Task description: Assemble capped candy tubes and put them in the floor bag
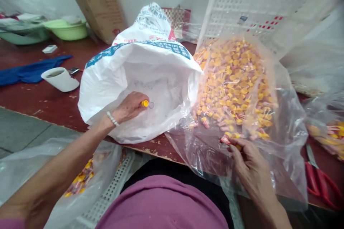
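Note:
My left hand, with a beaded bracelet at the wrist, reaches into the mouth of a white woven sack. Its fingers are closed on a small yellow cap. Beside the cap, a round clear piece shows against the pale lining. My right hand pinches a small red-and-white piece between thumb and fingertips, and a bit of yellow shows among the fingers. Just beyond it lies a heap of small yellow-and-pink pieces in a clear plastic bag, spread open on the table.
Red-handled scissors lie at the right of the dark red table. A white cup, blue cloth and green basin stand left. A white crate leans behind; another crate sits below.

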`<state>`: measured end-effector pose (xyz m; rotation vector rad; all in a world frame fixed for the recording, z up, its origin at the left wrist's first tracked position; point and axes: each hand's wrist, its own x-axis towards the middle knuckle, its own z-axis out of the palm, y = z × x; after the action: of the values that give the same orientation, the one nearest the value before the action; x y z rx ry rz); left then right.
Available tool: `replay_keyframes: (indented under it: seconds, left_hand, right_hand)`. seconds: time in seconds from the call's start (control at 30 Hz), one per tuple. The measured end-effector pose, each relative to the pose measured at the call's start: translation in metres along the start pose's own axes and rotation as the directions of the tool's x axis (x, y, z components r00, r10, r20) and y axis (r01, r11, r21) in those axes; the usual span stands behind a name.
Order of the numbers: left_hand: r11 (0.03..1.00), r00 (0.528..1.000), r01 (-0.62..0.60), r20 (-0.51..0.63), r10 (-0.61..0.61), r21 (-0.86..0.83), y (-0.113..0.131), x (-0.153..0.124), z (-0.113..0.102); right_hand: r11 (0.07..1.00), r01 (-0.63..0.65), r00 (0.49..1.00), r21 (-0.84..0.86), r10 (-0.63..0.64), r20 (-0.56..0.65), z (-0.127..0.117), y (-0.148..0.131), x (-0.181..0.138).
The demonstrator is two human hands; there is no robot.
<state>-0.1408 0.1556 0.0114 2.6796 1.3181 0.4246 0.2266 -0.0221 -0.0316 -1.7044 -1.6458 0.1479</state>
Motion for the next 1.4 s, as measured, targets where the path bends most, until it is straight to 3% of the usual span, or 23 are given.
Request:
replay_keyframes:
  seconds: [0.13,0.23,0.3,0.43,0.5,0.57,0.63,0.73,0.83,1.03,1.1,1.27,1.33,1.4]
  left_hand:
    - [0.926,1.000,-0.004,0.018,0.012,-0.377,0.062,-0.025,-0.003]
    - [0.810,0.994,0.044,0.107,0.023,-0.584,0.101,-0.038,-0.006]
    - [0.680,0.979,0.146,0.202,0.003,-0.718,0.118,-0.043,-0.007]
    - [0.306,0.925,0.366,0.380,-0.014,-0.879,0.131,-0.047,-0.001]
    - [0.180,0.914,0.401,0.405,-0.013,-0.898,0.132,-0.049,0.003]
    - [0.113,0.912,0.410,0.411,-0.017,-0.905,0.133,-0.051,0.008]
    - [0.063,0.913,0.409,0.408,-0.032,-0.910,0.135,-0.052,0.013]
    - [-0.013,0.915,0.397,0.396,-0.078,-0.918,0.140,-0.052,0.022]
    - [-0.071,0.909,0.401,0.406,-0.091,-0.913,0.147,-0.051,0.026]
    - [-0.215,0.892,0.426,0.447,-0.060,-0.879,0.155,-0.047,0.021]
    - [-0.255,0.886,0.430,0.459,-0.064,-0.866,0.158,-0.047,0.022]
    - [-0.360,0.884,0.413,0.464,-0.065,-0.837,0.165,-0.045,0.034]
    - [-0.395,0.878,0.433,0.479,-0.019,-0.810,0.166,-0.044,0.038]
    - [-0.430,0.864,0.457,0.504,0.005,-0.779,0.165,-0.043,0.041]
  right_hand:
    - [0.957,0.097,0.994,0.274,-0.078,-0.081,0.004,-0.077,0.003]
    - [0.909,0.198,0.980,0.367,-0.173,-0.101,0.016,-0.112,0.015]
    - [0.896,0.246,0.968,0.371,-0.244,-0.053,0.023,-0.121,0.021]
    - [0.893,0.247,0.950,0.378,-0.300,0.088,0.023,-0.120,0.026]
    - [0.902,0.211,0.963,0.376,-0.257,0.078,0.021,-0.116,0.026]
    - [0.912,0.190,0.977,0.364,-0.212,0.020,0.019,-0.113,0.026]
    - [0.908,0.224,0.969,0.353,-0.245,0.017,0.020,-0.112,0.024]
    - [0.892,0.310,0.922,0.330,-0.367,0.126,0.023,-0.115,0.020]
    - [0.889,0.337,0.908,0.309,-0.394,0.141,0.028,-0.115,0.018]
    - [0.943,0.151,0.961,0.296,-0.211,0.181,0.039,-0.112,0.006]
    - [0.939,0.191,0.953,0.287,-0.247,0.176,0.046,-0.112,0.002]
    - [0.920,0.327,0.944,0.216,-0.326,-0.040,0.055,-0.112,0.001]
    - [0.920,0.334,0.942,0.204,-0.336,-0.028,0.054,-0.110,0.003]
    - [0.931,0.298,0.947,0.209,-0.316,0.057,0.051,-0.108,0.004]
